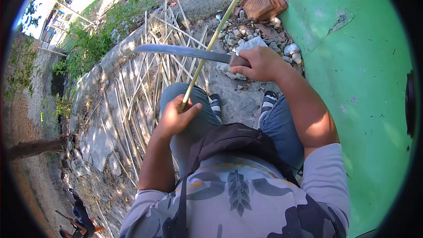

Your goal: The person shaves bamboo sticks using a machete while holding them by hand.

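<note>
My left hand (179,115) is closed around the lower end of a pale green bamboo strip (215,36), just above my left knee. The strip slants up and away to the right. In my right hand (259,64) is the brown handle of a machete (189,52), its long blade pointing left. The blade lies across the strip in this view; whether the two touch, I cannot tell. Beyond my left knee, many split bamboo strips (132,90) are strewn over the ground in a loose, crisscrossed pile.
A green wall (352,105) rises close on my right. Stacked clay roof tiles (263,4) and broken rubble (233,35) lie ahead beside it. Bushes (83,50) and a tree trunk (37,147) stand to the left. Another person (80,213) is at the lower left.
</note>
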Motion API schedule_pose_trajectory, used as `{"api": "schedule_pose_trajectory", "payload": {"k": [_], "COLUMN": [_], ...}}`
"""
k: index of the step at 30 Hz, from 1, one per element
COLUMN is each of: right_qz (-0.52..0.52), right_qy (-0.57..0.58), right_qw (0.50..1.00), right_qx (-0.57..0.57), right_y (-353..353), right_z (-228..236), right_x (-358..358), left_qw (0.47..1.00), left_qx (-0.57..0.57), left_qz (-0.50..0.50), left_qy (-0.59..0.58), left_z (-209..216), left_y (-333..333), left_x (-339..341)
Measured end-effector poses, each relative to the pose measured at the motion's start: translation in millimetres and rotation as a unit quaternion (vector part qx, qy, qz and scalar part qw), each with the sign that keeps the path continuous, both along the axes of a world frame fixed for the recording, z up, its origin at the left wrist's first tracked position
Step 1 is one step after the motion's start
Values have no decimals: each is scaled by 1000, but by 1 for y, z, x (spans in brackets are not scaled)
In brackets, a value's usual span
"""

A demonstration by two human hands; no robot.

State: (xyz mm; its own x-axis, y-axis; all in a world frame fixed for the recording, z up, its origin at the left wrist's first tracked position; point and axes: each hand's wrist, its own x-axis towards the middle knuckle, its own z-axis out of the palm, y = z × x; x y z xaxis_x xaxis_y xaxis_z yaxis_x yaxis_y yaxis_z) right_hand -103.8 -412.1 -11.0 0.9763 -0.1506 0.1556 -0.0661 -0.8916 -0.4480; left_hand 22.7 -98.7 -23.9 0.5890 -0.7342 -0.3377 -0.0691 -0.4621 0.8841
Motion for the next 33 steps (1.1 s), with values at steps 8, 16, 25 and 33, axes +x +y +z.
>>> {"api": "schedule_pose_trajectory", "payload": {"k": [8, 16, 25, 33], "right_qz": [-66, 60, 42, -49], "right_qy": [13, 96, 99, 78], "right_qw": [992, 984, 988, 986], "right_qx": [112, 137, 110, 138], "right_y": [-24, -5, 5, -30], "right_z": [-12, 5, 6, -15], "right_x": [7, -5, 0, 0], "left_qw": [999, 996, 992, 984], "left_qx": [35, 29, 64, 120], "left_qz": [-22, -6, 4, -24], "left_qy": [-28, -82, -107, -129], "left_z": [3, -1, 3, 16], "left_y": [-8, -1, -3, -13], "left_x": [4, -2, -5, -6]}}
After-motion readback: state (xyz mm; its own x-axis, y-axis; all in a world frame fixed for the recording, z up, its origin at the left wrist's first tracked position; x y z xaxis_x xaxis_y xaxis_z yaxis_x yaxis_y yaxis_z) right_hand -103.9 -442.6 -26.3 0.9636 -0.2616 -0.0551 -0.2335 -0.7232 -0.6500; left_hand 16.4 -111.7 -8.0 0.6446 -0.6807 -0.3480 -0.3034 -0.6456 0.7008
